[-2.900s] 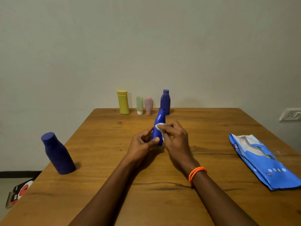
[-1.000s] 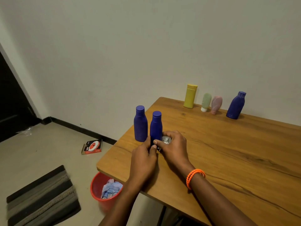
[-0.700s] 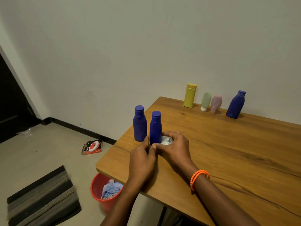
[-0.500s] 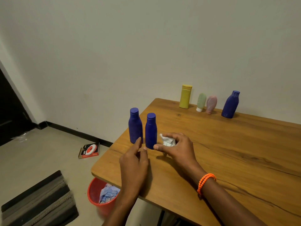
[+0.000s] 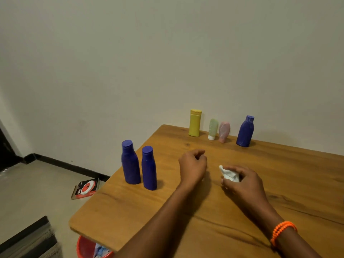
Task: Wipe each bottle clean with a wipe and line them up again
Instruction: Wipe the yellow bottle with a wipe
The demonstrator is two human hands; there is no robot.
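Observation:
Two blue bottles stand upright side by side near the table's left edge, the wider one (image 5: 130, 162) on the left and the slimmer one (image 5: 149, 168) next to it. Along the back wall stand a yellow bottle (image 5: 194, 122), a pale green tube (image 5: 212, 129), a pink tube (image 5: 224, 131) and a third blue bottle (image 5: 245, 131). My left hand (image 5: 193, 165) hovers loosely curled and holds nothing, right of the slim bottle. My right hand (image 5: 242, 182) grips a crumpled white wipe (image 5: 229, 174).
The wooden table (image 5: 186, 207) ends at its left edge just beyond the two blue bottles. A red bin (image 5: 87, 248) with used wipes sits on the floor under the near corner. A small box (image 5: 86, 189) and a striped mat (image 5: 28, 239) lie on the floor.
Both hands have let go of the slim blue bottle, which now stands beside the wider one, and have drawn away to the right. The wipe stays in my right hand.

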